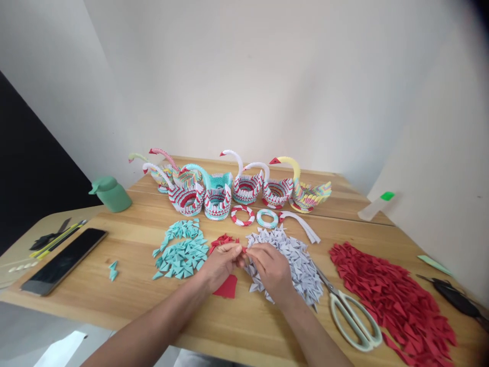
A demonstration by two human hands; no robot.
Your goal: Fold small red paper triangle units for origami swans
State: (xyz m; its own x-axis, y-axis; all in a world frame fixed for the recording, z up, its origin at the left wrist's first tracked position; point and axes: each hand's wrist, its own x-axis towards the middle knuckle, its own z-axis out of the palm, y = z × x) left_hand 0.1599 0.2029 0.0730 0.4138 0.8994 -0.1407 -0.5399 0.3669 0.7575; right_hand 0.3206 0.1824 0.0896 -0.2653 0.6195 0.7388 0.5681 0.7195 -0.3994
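My left hand (pixel 224 264) and my right hand (pixel 272 269) meet at the middle of the table, fingers pinched together on a small piece of red paper (pixel 244 250). Its exact folded shape is mostly hidden by my fingertips. Below my left hand lies a flat red paper slip (pixel 229 287). Just behind the hands sits a small heap of red folded triangles (pixel 221 239). Pale lilac triangles (pixel 301 270) are spread under and beside my right hand, and turquoise triangles (pixel 181 257) lie to the left of my left hand.
Several folded-paper swans (pixel 248 187) stand along the back, with a red-white ring (pixel 242 223), a turquoise-white ring (pixel 276 218) and a loose swan neck (pixel 305 227) before them. Scissors (pixel 355 318) and a red triangle pile (pixel 393 300) lie right; a phone (pixel 64 260) and green container (pixel 111 193) left.
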